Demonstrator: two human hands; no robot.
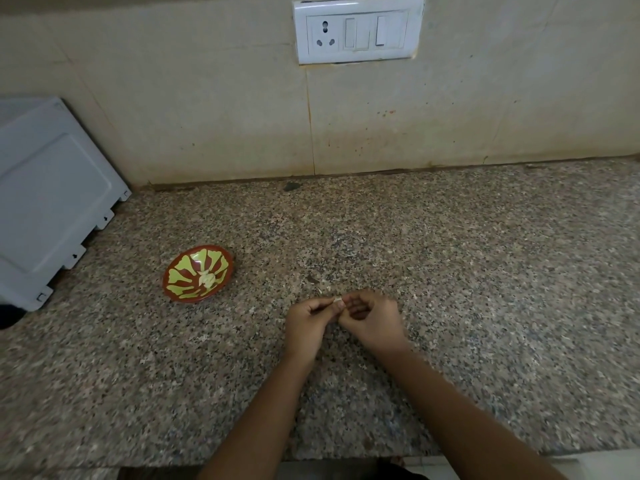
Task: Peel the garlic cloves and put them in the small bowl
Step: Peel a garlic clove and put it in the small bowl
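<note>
At lower centre, the left hand [306,323] and right hand [372,320] together pinch a garlic clove [337,300]. The small bowl [198,273], left of centre, holds pale cloves. A grey appliance [52,202] stands far left on the speckled granite counter [450,271]; a switchboard [358,29] sits on the tiled wall at top.

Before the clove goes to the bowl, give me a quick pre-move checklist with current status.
1. Garlic clove pinched between left hand and right hand: ok.
2. Clove fully peeled: cannot tell, mostly hidden by fingers.
3. Small bowl upright on the counter, left of the hands: ok.
4. Room in the bowl, only pale pieces at its centre: ok.
5. Path from hands to bowl unobstructed: ok.
</note>
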